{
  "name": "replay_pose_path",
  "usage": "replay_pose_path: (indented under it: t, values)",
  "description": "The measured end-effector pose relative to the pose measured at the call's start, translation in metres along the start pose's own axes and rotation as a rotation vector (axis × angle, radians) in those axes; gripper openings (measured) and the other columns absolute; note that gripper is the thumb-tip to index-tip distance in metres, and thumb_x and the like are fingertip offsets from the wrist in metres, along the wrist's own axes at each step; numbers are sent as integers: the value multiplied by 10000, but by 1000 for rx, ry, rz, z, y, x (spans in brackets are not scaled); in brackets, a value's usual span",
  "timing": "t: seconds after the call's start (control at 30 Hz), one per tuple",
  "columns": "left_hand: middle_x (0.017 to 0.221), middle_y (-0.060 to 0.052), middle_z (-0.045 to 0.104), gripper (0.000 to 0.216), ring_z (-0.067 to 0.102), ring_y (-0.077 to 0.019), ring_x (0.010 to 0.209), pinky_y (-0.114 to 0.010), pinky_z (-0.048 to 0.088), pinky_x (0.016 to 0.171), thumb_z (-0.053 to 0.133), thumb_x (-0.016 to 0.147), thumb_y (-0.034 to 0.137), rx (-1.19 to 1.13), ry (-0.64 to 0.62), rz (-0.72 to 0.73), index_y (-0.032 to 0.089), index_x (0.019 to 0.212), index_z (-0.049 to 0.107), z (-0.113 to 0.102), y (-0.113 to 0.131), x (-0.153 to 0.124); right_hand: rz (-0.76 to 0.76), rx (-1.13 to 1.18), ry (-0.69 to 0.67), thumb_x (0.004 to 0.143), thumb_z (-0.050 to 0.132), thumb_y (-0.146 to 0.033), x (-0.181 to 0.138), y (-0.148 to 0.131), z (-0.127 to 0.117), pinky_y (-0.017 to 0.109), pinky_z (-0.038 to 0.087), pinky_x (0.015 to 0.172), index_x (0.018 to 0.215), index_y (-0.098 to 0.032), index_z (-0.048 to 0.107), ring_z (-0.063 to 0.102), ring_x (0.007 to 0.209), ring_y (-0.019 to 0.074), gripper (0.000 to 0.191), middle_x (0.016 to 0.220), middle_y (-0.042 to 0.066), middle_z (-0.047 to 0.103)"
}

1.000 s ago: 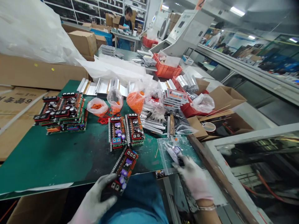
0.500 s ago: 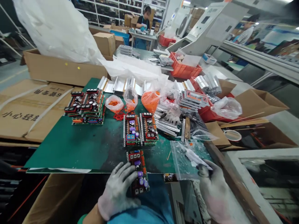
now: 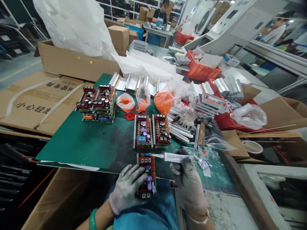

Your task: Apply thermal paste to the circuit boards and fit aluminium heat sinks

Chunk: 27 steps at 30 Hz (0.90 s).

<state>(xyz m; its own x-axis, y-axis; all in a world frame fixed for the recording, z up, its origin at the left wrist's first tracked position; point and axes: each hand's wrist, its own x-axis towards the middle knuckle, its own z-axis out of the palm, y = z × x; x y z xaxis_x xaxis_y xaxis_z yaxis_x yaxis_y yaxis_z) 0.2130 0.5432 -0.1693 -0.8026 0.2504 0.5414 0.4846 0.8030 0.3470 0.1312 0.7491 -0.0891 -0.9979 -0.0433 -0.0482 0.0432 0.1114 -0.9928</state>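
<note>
Now that the right hand (image 3: 189, 185) has swung its white tube (image 3: 176, 157) over, nozzle meets the circuit board (image 3: 146, 175) gripped by left hand (image 3: 126, 191).

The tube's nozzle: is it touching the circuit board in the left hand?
Cannot tell. The head view shows the tube nozzle ending beside the circuit board, contact unclear.
</note>
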Motion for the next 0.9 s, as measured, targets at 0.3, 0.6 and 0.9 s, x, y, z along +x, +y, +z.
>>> replay_pose_path:
  t: [0.3,0.6,0.9]
  values:
    - [1197,-96,640,692,550,-278,1178,-405,231,1137,696,695,592,32,-25,48,189,1237,550,-1,-3,0,-16,153,-97,888,593,-525,1,-16,25,269,530,578,1119,-231,544,638,707,160,377,1180,107,636]
    - [1193,-90,644,666,543,-269,1191,-407,149,1168,647,734,633,33,-37,71,191,1225,558,3,-5,-5,-218,-81,-192,981,462,-425,-3,-1,25,370,539,856,1163,-258,555,639,1006,222,264,1171,79,640]
    - [1174,-56,658,573,542,-222,1187,-379,184,1162,510,847,649,-3,64,41,200,1194,591,4,-2,-2,-397,-267,-269,989,434,-409,11,-3,36,298,552,788,1135,-237,571,669,939,194,263,1073,61,684]
